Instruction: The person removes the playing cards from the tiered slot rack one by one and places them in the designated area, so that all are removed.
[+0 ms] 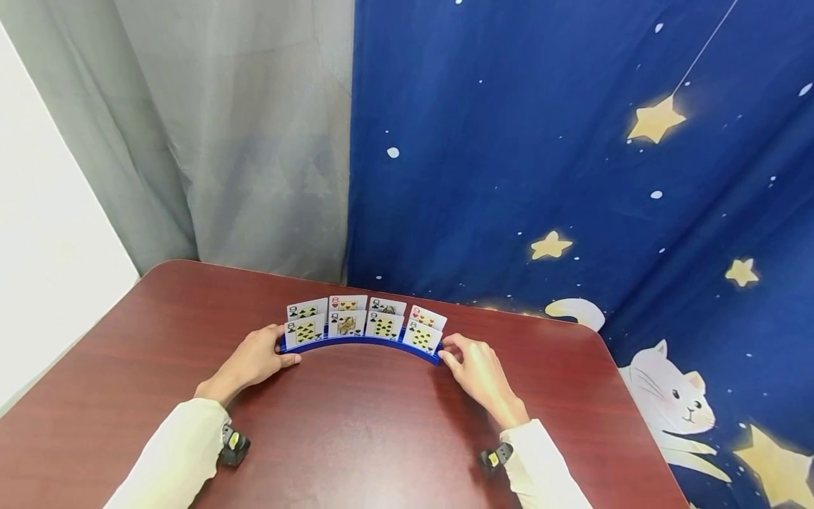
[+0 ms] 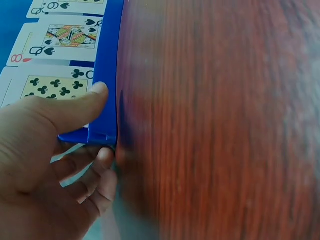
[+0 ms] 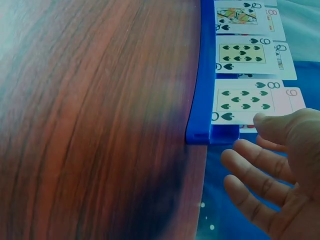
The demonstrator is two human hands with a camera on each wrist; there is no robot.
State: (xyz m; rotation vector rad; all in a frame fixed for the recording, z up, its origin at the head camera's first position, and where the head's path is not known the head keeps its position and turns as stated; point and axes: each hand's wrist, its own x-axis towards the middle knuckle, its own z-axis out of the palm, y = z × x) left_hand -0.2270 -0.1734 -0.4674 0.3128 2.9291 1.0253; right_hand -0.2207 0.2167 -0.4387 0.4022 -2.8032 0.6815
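A curved blue card holder (image 1: 356,339) stands on the table with playing cards upright in two rows. At its left end my left hand (image 1: 256,357) grips the holder, thumb over the front rail (image 2: 107,65) and fingers curled by the end. A clubs card (image 2: 55,87) is beside that thumb, with a queen of spades (image 2: 70,37) farther along. My right hand (image 1: 475,366) is at the right end, its thumb against the lower corner of the eight of spades (image 3: 245,102). Its other fingers (image 3: 250,200) are loosely bent, apart from the holder's end.
The reddish-brown wooden table (image 1: 356,438) extends toward me and to both sides. Behind its far edge hang a grey curtain (image 1: 254,141) and a blue star-patterned curtain (image 1: 477,177). A small black device (image 1: 234,447) is strapped at the left wrist, another (image 1: 494,459) at the right.
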